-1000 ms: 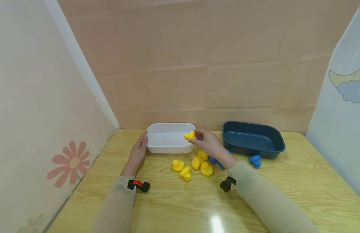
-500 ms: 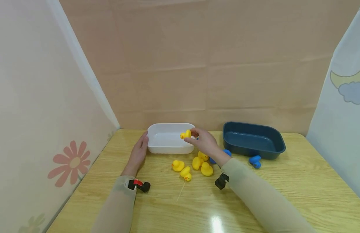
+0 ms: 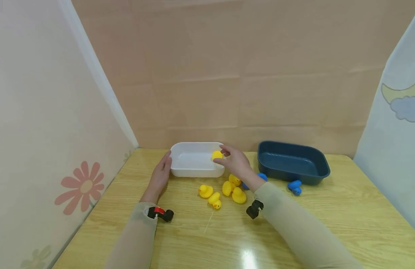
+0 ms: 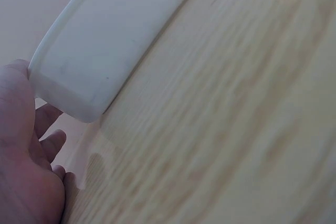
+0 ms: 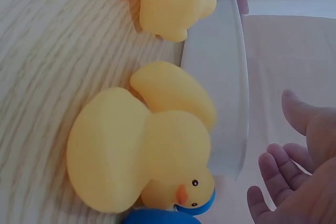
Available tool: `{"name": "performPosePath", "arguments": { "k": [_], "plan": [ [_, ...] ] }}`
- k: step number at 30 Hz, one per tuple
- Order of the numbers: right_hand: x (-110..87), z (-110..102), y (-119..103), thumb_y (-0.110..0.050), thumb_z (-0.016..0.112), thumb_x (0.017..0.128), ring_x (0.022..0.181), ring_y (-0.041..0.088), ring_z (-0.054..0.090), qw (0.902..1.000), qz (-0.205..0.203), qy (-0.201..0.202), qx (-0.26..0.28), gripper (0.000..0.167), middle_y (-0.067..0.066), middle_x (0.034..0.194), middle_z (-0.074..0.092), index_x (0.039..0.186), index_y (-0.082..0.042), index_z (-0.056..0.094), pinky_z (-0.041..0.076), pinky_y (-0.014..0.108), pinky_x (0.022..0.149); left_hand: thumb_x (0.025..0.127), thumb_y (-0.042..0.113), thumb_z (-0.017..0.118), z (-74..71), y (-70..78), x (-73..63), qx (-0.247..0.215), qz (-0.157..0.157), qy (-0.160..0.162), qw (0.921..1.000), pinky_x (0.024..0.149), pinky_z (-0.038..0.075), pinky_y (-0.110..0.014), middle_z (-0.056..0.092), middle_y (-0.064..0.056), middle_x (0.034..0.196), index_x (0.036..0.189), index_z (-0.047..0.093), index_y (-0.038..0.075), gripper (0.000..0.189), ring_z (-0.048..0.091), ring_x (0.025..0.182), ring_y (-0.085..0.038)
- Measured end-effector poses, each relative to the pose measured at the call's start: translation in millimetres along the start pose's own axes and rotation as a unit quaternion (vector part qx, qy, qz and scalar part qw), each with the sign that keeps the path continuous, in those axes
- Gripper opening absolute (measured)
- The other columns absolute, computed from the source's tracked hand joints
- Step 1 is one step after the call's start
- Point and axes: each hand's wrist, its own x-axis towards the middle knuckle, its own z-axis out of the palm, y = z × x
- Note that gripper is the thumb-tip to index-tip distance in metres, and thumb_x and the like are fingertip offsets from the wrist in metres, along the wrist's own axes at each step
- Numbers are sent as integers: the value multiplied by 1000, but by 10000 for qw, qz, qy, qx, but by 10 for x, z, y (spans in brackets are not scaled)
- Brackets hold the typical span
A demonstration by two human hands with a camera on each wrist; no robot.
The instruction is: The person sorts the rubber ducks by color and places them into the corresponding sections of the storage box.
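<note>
My left hand (image 3: 160, 175) rests against the left end of a white plastic tub (image 3: 197, 173); in the left wrist view its fingers (image 4: 50, 142) are relaxed beside the tub wall (image 4: 100, 45). Over the tub's right end is my right hand (image 3: 235, 161), thumb and fingers spread apart. A yellow rubber duck (image 3: 217, 155) appears just off those fingertips, inside the tub's outline; whether it touches the bottom I cannot tell. The right wrist view shows the right hand (image 5: 299, 171) with nothing between its fingers. Several yellow rubber ducks (image 3: 239, 195) lie in front of the tub.
A dark blue tub (image 3: 294, 174) stands at the back right of the wooden table (image 3: 194, 239). One blue duck (image 3: 295, 187) lies before it. More blue ducks (image 3: 262, 176) are partly hidden behind my right forearm. A brown paper-like backdrop (image 3: 207, 74) rises behind.
My right hand moved slightly left over the white tub, then its fingers parted and let go of the yellow rubber duck. The left hand has stayed at the tub's left end.
</note>
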Motion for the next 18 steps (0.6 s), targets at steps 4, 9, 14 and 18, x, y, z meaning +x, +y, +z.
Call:
{"name": "performPosePath", "arguments": {
  "k": [4, 9, 14, 18],
  "plan": [
    [-35, -85, 23, -33, 85, 101, 130, 34, 62, 9999, 45, 49, 77, 72, 12, 144, 68, 162, -9, 56, 57, 47, 103, 120, 54, 34, 15, 11, 3, -30, 23, -22, 10000, 136, 15, -55, 29, -5, 181, 177, 30, 21, 66, 20, 168, -31],
    [-92, -210, 71, -29, 85, 101, 131, 37, 61, 9998, -61, -11, 212, 72, 18, 146, 66, 162, -6, 55, 57, 50, 106, 119, 57, 33, 26, 26, 10, -4, 88, -38, 10000, 136, 15, -53, 29, -2, 181, 177, 31, 22, 67, 20, 168, -28],
    [-172, -332, 152, -32, 85, 101, 133, 39, 59, 9994, 6, -153, 315, 71, 17, 146, 65, 161, -6, 56, 53, 53, 111, 119, 58, 33, 17, 48, 2, 22, 76, -41, 10000, 136, 16, -53, 30, -2, 181, 177, 31, 22, 68, 20, 168, -28],
    [-250, -440, 232, -31, 85, 101, 134, 42, 59, 9998, 33, -119, 132, 67, 18, 145, 67, 159, -8, 58, 51, 57, 112, 119, 57, 33, 21, 60, 12, 23, 96, -41, 9999, 136, 16, -51, 30, -2, 180, 176, 31, 23, 66, 21, 168, -27]
  ]
}}
